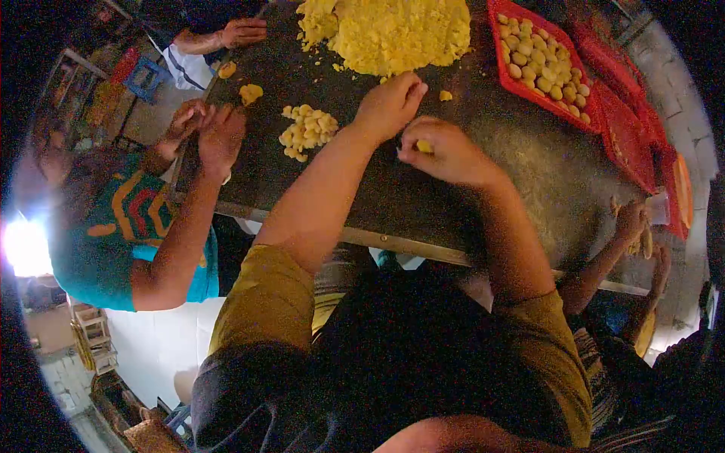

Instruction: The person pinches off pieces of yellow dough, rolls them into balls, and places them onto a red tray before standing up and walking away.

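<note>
My left hand (389, 107) is closed, its fingers curled by the near edge of a large crumbly yellow dough heap (400, 38); what its fingers hold, if anything, is hidden. Just below and to the right, my right hand (445, 153) is curled around a small piece of yellow dough (424, 146). A small yellow crumb (445, 96) lies on the dark tabletop (332, 185) above my right hand. Left of my left forearm sits a cluster of small pale dough balls (308, 130).
A red tray (502, 57) with several yellowish balls (540, 64) stands at the back right, beside more red trays (627, 140). Co-workers' hands (219, 140) are at the left edge, and another person's hands (630, 219) are at the right. Two dough lumps (251, 93) lie upper left.
</note>
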A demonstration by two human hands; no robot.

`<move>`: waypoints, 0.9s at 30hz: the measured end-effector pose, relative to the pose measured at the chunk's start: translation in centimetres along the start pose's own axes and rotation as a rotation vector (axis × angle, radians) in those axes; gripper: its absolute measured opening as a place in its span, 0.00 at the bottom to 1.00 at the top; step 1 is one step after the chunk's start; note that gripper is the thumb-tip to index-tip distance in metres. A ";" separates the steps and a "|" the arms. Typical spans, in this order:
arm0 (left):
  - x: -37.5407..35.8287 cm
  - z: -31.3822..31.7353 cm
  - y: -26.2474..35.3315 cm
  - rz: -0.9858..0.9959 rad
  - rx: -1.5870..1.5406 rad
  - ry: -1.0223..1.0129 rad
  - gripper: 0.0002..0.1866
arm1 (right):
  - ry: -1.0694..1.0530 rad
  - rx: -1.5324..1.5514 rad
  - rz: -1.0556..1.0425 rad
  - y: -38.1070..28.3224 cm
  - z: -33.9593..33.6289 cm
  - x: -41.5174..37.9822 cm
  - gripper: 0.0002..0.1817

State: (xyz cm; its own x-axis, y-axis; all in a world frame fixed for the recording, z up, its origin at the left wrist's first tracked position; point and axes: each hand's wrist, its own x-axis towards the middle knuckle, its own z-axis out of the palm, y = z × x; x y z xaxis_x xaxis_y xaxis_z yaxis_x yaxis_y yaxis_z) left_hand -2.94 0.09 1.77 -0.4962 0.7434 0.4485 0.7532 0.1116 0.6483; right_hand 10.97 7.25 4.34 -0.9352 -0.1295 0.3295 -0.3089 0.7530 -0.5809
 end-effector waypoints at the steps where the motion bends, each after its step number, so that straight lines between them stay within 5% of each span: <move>1: 0.1 0.1 0.0 -0.050 0.024 -0.093 0.09 | 0.002 -0.003 -0.002 -0.4 -0.3 0.0 0.08; 3: -0.2 0.8 -0.8 -0.095 0.051 -0.185 0.09 | 0.195 0.238 0.284 -1.9 -1.2 -0.1 0.08; 5: -1.0 1.1 -1.1 0.233 -0.066 -0.236 0.10 | 0.370 0.076 0.307 -1.1 -0.8 0.0 0.09; 9: -1.6 0.8 1.9 -0.019 -0.118 -0.310 0.10 | 0.662 -0.251 0.366 -1.0 -1.1 -0.1 0.11; 13: -1.4 1.5 0.8 0.040 -0.114 -0.263 0.11 | 0.521 -0.312 0.438 0.0 -0.9 -0.1 0.12; 15: -1.3 0.7 1.1 0.008 0.047 -0.210 0.12 | 0.720 -0.248 0.298 0.3 -0.3 0.1 0.12; 22: -1.2 1.3 -0.6 -0.002 -0.002 -0.149 0.10 | 0.745 -0.204 0.278 -1.7 -0.6 0.3 0.09; 24: -1.7 1.3 0.1 0.094 0.064 -0.082 0.09 | 0.455 -0.309 0.351 -2.4 -0.8 0.4 0.08; 27: -1.6 0.0 2.0 -0.042 0.230 -0.227 0.08 | 0.491 -0.209 0.278 -0.9 -0.3 0.2 0.07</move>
State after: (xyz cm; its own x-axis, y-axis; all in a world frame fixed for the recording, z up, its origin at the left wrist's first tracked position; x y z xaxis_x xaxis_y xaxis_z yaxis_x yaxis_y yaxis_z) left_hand -0.65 -0.82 2.34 -0.4398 0.8600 0.2588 0.8247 0.2726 0.4956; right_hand 11.14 6.70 5.12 -0.7718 0.3661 0.5200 0.0232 0.8333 -0.5523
